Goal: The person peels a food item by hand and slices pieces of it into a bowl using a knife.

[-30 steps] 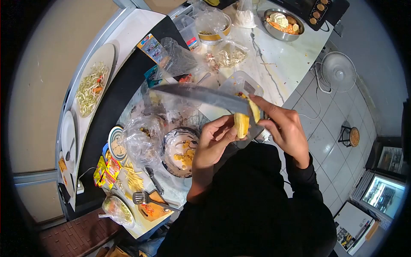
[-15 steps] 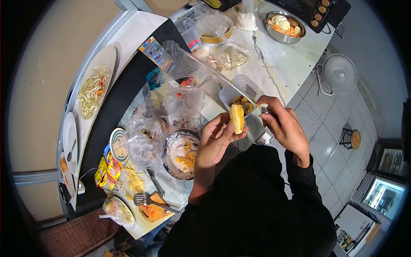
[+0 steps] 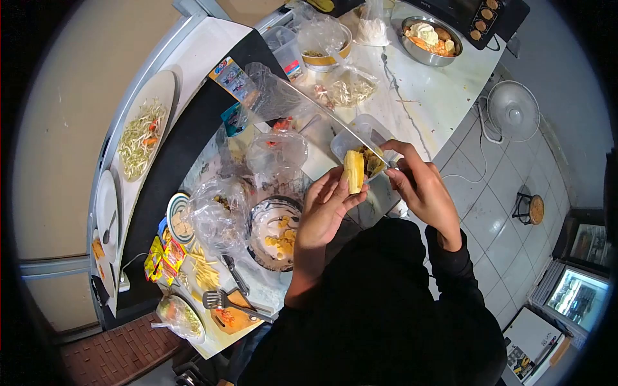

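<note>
My left hand (image 3: 329,204) is closed around a peeled banana (image 3: 353,172), held upright with a cut-looking top end. My right hand (image 3: 425,186) grips a knife (image 3: 360,140) by its handle, and the long shiny blade slants up and left past the banana. Behind the banana is a clear plastic container (image 3: 344,145) with brownish-yellow pieces inside, possibly peels. Left of my left forearm stands a dark-rimmed bowl (image 3: 261,254) holding yellow slices in something pale.
Plastic bags (image 3: 219,215), a spatula (image 3: 217,299), another knife (image 3: 235,275) and cut fries (image 3: 205,273) crowd the counter's left. A metal bowl of vegetables (image 3: 432,58) sits by the oven (image 3: 463,16). A fan (image 3: 513,110) stands on the floor.
The banana and both hands have shifted slightly up and left. My right hand has turned a little with the knife, which stays in its grip.
</note>
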The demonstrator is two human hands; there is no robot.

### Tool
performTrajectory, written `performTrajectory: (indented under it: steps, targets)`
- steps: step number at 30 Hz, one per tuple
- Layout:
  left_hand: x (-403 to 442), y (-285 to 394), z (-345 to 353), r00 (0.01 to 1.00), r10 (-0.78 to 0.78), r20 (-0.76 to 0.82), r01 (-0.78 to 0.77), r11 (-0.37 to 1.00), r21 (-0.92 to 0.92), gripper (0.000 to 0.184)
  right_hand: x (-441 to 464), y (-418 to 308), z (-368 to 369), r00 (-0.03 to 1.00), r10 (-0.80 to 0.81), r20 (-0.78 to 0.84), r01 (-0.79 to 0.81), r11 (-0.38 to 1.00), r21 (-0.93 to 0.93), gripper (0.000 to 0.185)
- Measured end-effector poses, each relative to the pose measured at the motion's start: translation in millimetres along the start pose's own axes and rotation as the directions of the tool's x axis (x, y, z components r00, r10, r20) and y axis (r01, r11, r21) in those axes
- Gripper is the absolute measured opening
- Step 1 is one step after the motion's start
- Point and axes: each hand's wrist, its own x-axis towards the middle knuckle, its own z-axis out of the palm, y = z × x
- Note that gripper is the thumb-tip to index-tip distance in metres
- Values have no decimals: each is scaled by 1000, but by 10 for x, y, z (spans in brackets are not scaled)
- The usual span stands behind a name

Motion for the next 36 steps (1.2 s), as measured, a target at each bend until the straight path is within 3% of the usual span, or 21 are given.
performTrajectory:
  steps: [5, 7, 11, 13, 17, 20, 23, 26, 29, 31, 34, 36]
  targets:
    - [21, -36, -67, 999, 30, -27, -31, 999, -20, 38, 1, -25, -20, 996, 25, 81, -21, 998, -52, 38]
    - [23, -36, -77, 999, 32, -42, -33, 999, -23, 37, 12, 101, 37, 985, -171, 13, 171, 977, -126, 40]
    - [36, -28, -79, 998, 42, -47, -43, 999, -27, 37, 8, 91, 57, 997, -77, 10, 78, 992, -98, 42]
    - [42, -29, -78, 998, 43, -56, -45, 998, -31, 36, 21, 37, 39, 998, 60, 19, -57, 994, -97, 45]
    - [57, -32, -93, 998, 37, -44, -40, 998, -52, 36, 27, 5, 48, 997, -27, -67, 25, 999, -37, 44]
    - [67, -19, -66, 999, 27, -33, -28, 999, -34, 36, 26, -35, 10, 996, 79, -28, -81, 996, -47, 41]
    - [80, -25, -63, 999, 26, -36, -25, 1000, 8, 38, -9, 3, 42, 988, -83, -130, 80, 996, -30, 37]
    - [71, -35, -63, 997, 57, -47, -55, 998, 40, 43, -58, -27, 42, 991, -80, -105, 80, 997, -3, 36]
    - [70, -34, -72, 995, 76, -63, -73, 997, 40, 48, -78, 22, 61, 999, 40, 9, -40, 999, -12, 36]
    - [77, -27, -73, 995, 75, -72, -73, 997, 30, 50, -50, 123, 140, 980, -161, -119, 164, 986, 13, 35]
    - [68, -3, -41, 996, 76, -44, -73, 996, 58, 49, -51, 66, 103, 993, -48, -103, 48, 999, 5, 34]
    - [73, 15, 8, 996, 82, -34, -79, 993, 91, 48, -44, 90, 98, 993, -55, -100, 55, 998, -3, 33]
